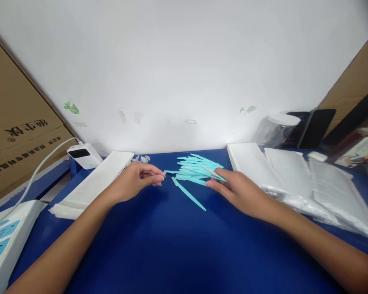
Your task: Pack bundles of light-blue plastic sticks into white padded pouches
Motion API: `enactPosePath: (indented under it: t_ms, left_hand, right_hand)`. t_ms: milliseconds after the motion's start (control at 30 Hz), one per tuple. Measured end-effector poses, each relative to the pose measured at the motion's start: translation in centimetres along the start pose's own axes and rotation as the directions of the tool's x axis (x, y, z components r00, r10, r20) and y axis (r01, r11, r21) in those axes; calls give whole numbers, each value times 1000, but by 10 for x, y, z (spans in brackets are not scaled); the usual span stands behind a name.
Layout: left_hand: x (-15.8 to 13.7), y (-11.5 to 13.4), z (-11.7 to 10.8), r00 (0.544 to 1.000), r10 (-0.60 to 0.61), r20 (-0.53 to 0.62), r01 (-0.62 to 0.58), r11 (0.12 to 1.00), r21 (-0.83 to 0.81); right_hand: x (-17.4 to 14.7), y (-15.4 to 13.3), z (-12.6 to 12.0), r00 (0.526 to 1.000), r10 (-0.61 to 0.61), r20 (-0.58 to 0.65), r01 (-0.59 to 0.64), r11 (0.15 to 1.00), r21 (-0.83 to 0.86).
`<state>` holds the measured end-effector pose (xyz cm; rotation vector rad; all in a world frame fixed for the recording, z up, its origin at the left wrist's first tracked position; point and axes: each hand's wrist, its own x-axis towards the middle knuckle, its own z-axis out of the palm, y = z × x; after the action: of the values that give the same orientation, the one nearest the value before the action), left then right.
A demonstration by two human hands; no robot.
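Turquoise eyebrow razors (pixel 199 163) lie in a loose pile on the blue tabletop, and one single razor (pixel 190 195) rests apart at the front of the pile. My left hand (pixel 141 177) pinches a small translucent cap (pixel 164 173) between thumb and fingertips, right by the head of a razor. Whether cap and razor touch, I cannot tell. My right hand (pixel 236 190) is closed on the handle end of at least one razor (pixel 216 174), over the pile's right side. Several clear caps (pixel 142 159) lie behind my left hand.
On the left are a white flat box (pixel 95 179), a white device with a dark screen (pixel 84 156) and a power strip (pixel 6 237). A white box (pixel 251 165), silvery plastic packets (pixel 294 179), a clear jar (pixel 276 128) and a phone (pixel 315 128) stand right. A white wall (pixel 178 73) rises behind.
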<state>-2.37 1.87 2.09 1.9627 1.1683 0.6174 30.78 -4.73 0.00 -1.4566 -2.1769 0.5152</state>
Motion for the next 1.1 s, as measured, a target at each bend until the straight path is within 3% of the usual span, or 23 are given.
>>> enactPosePath:
  t_ms: [233,600,767,867,967,1100]
  left_hand:
    - [-4,12,20,999,37,-16,-37,999,-23]
    - [-7,16,37,997,67,48,-65,997,-35]
    - [-9,19,50,999,18,42,-13,993,-118]
    - [-9,18,54,999,-20,31,25,985,-170]
    - [-10,21,59,998,-21,55,31,980,-197]
    - [-14,30,66,993,-2,114,31,965,-260]
  right_hand:
    - [2,2,-6,998,37,-46,-31,993,110]
    - [-1,-1,-3,998,50,39,-54,993,107]
    - [-2,-1,-3,996,50,70,-57,993,108]
    - [-4,-4,-2,997,-18,79,13,998,59]
    - [-9,-12,2,987,-99,127,101,995,-13]
    - [-14,-20,10,960,-100,263,99,995,16]
